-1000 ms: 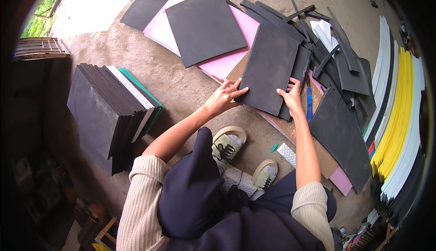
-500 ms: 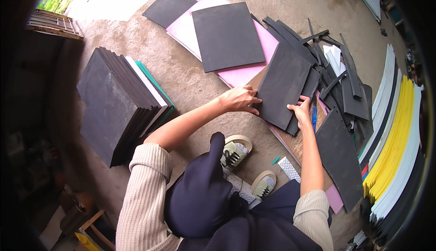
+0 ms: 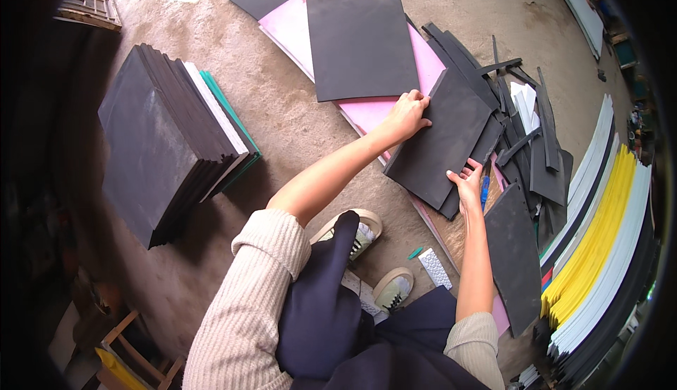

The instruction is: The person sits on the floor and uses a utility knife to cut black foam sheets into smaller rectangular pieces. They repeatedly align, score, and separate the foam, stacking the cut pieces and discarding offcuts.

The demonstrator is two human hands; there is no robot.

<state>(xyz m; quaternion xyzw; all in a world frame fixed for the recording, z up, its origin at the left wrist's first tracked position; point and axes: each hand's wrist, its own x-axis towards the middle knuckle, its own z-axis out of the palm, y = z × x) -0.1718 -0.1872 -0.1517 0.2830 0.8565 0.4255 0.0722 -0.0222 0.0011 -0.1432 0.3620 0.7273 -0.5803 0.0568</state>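
Observation:
A black foam sheet [image 3: 441, 139] lies before me over a second black sheet [image 3: 491, 138] that shows along its right side. My left hand [image 3: 411, 116] grips the upper left edge, fingers bent over the rim. At the lower right edge my right hand [image 3: 467, 178] pinches the sheet, its thumb on top; some fingertips are hidden. Beside the right hand, a slim blue tool [image 3: 485, 189] rests on a brown board [image 3: 453, 238]. Another black sheet [image 3: 513, 259] lies to the right of my right forearm.
A tall stack of black sheets [image 3: 151, 139] stands at left. Ahead, a square black sheet [image 3: 362, 46] lies on pink sheets [image 3: 430, 62]. Black offcut strips [image 3: 518, 143] are heaped at right, near yellow sheets [image 3: 592, 228]. A white textured block [image 3: 435, 269] lies near my shoes.
My left hand has slid up along the sheet's left edge, away from me. My right hand stays at the lower right edge. The view has shifted slightly.

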